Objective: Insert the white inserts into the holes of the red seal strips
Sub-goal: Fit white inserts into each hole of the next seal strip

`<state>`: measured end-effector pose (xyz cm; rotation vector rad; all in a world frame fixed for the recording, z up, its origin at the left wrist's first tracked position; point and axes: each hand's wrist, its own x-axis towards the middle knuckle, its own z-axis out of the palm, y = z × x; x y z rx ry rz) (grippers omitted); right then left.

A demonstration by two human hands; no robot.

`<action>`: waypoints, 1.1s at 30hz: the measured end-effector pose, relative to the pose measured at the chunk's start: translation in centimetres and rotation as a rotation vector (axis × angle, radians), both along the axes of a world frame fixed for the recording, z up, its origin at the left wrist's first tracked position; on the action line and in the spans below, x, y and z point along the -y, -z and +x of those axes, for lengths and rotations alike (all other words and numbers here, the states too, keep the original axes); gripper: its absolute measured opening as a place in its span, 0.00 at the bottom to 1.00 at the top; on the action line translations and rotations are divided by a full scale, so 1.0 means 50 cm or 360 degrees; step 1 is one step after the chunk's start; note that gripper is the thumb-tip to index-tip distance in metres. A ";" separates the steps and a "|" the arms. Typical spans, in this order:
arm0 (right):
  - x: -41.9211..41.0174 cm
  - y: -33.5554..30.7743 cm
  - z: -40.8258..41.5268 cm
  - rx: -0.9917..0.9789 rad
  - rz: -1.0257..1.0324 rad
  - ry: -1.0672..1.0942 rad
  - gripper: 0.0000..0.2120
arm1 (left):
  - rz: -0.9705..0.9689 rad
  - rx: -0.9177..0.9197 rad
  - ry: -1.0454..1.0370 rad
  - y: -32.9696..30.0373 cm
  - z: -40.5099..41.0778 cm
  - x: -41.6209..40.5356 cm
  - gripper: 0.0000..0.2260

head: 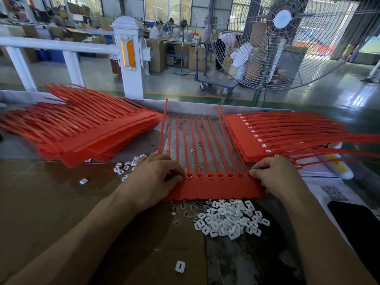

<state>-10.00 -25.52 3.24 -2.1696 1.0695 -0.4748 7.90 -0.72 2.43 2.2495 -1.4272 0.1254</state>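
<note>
Between two hands (153, 177), one red strip sheet (213, 187)

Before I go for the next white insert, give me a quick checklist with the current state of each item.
1. Red seal strip sheet flat on the bench in front: ok.
2. Left hand holds the sheet's left end by the row of holes: ok.
3. Right hand at the sheet's right end, fingers curled on its edge: ok.
4. Holes between the hands show inserts with a metallic look; whether they are fully seated: cannot tell.
5. White insert pile just nearer than the sheet: ok.
6. A hand free to pick: not ok, both are on the sheet.
</note>
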 end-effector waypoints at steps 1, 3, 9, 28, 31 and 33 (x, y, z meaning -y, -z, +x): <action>-0.001 -0.001 0.000 0.0001 -0.0033 -0.0024 0.08 | -0.0002 0.0001 0.0000 0.001 0.000 0.000 0.08; -0.007 -0.011 0.000 0.0016 -0.0093 -0.0115 0.07 | -0.0007 -0.0002 0.0001 0.000 0.000 -0.002 0.07; -0.069 -0.077 -0.016 -0.0637 0.0063 -0.0711 0.13 | -0.0028 0.0017 0.0009 0.002 0.000 0.001 0.08; -0.121 -0.074 -0.002 -0.0606 -0.0087 -0.1183 0.08 | -0.0026 0.0043 0.0021 0.005 0.001 0.000 0.07; -0.115 -0.066 -0.002 -0.0438 0.0064 -0.1261 0.06 | -0.0018 0.0054 0.0009 0.002 0.000 -0.001 0.07; -0.111 -0.061 0.001 -0.0357 0.0105 -0.1259 0.05 | -0.0006 0.0078 0.0004 0.001 -0.002 -0.002 0.08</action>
